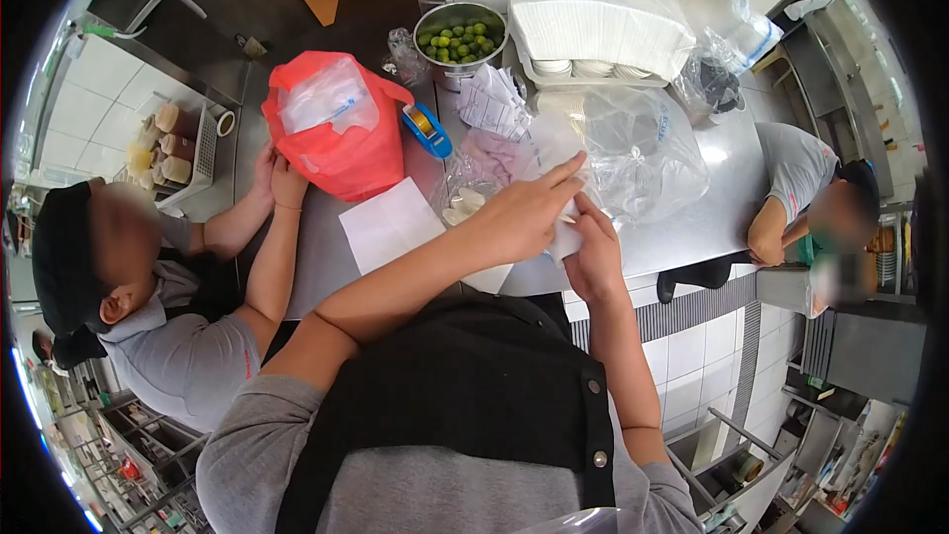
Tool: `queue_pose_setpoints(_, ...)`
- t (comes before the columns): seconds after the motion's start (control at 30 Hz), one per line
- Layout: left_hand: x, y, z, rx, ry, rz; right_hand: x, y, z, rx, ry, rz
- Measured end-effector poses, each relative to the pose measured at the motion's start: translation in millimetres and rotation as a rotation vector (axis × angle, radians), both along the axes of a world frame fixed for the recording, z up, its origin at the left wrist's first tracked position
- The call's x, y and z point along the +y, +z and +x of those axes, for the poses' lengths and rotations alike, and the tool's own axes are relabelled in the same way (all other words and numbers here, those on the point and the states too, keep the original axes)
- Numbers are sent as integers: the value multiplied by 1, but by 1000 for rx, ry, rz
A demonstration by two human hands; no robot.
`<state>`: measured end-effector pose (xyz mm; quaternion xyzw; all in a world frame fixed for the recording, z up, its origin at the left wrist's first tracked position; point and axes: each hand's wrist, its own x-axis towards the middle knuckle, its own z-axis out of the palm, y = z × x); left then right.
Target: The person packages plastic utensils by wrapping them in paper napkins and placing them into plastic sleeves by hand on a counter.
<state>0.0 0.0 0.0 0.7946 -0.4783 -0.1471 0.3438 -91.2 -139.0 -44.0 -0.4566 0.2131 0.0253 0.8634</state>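
My left hand (529,210) reaches across from the left, its fingers lying over a piece of white paper (565,239). On the near side of it, my right hand (595,255) pinches the same paper between thumb and fingers. The two hands almost touch, and much of the paper is hidden behind them. Just beyond them lies a large clear plastic bag (643,153) with pale items inside. Under my left forearm, a small clear bag of white pieces (463,203) and a white sheet (392,225) rest on the steel table.
A co-worker's hands (277,180) touch a red plastic bag (381,153) at left. Nearby are a blue tape dispenser (427,132), a pot of green limes (461,40), crumpled receipts (491,102) and stacked white foam containers (598,25). Another person (801,173) leans at the table's right end.
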Motion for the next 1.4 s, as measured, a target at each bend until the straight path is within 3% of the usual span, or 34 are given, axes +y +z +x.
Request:
queue_pose_setpoints(0.1, 5, 6, -4, -26, -61, 107, 16, 3, 16, -75, 17, -34)
queue_pose_setpoints(0.13, -1, 3, -14, -52, -92, 101, 15, 13, 19, 95, -48, 25)
queue_pose_setpoints(0.23, -12, 14, -41, -87, -157, 72, -9, -17, 23, 250, 20, -219)
queue_pose_setpoints(0.3, -14, 16, -52, -108, -180, 63, -17, -29, 31, -55, 42, -471)
queue_pose_setpoints(0.4, -11, 12, -62, -33, -194, -147, -22, -34, 45, -535, 86, -822)
queue_pose_setpoints(0.43, -8, 9, -60, -35, -179, -146, -23, -30, 42, -587, 90, -785)
queue_pose_setpoints(0.5, -1, -3, -47, -52, 91, -546, -23, -18, 36, -691, 105, -707)
queue_pose_setpoints(0.57, 16, -24, -11, 93, 344, -633, -14, 26, 24, -428, -28, -143)
queue_pose_setpoints(0.6, 23, -37, 5, 135, 466, -660, -13, 31, 22, -429, -20, -139)
queue_pose_setpoints(0.63, 29, -28, 14, 137, 471, -661, -13, 35, 20, -397, -30, 114)
queue_pose_setpoints(0.67, 35, -18, 20, 668, 523, -584, -15, 37, 18, -356, -43, 364)
queue_pose_setpoints(0.7, 40, -13, 23, 1197, 551, -476, -13, 39, 16, -348, -39, 361)
queue_pose_setpoints(0.73, 43, -22, 24, 1426, 436, -545, -10, 40, 16, -325, -47, 234)
queue_pose_setpoints(0.77, 42, -30, 26, 1426, 443, -550, -8, 40, 17, -306, -52, 109)
queue_pose_setpoints(0.8, 40, -36, 28, 1413, 436, -470, -10, 39, 20, -303, -46, 112)
queue_pose_setpoints(0.83, 37, -41, 29, 1400, 427, -389, -16, 38, 23, -269, 61, -111)
queue_pose_setpoints(0.87, 33, -45, 29, 1401, 429, -390, -22, 37, 26, -233, 167, -334)
queue_pose_setpoints(0.9, 28, -47, 28, 1290, 545, -439, -26, 35, 26, -231, 168, -333)
queue_pose_setpoints(0.97, 25, -48, 27, 1178, 657, -481, -32, 28, 24, -50, 208, -727)
queue_pose_setpoints(1.07, 24, -53, 30, 1153, 722, -487, -37, 13, 28, 12, 171, -703)
queue_pose_setpoints(1.13, 28, -70, 35, 1377, 735, -549, -30, 9, 35, 37, 124, -666)
queue_pose_setpoints(1.27, 29, -83, 33, 1396, 752, -554, -22, 0, 45, 177, 89, -668)
queue_pose_setpoints(1.4, 26, -77, 24, 1393, 736, -532, -24, -43, 48, -32, 62, -777)
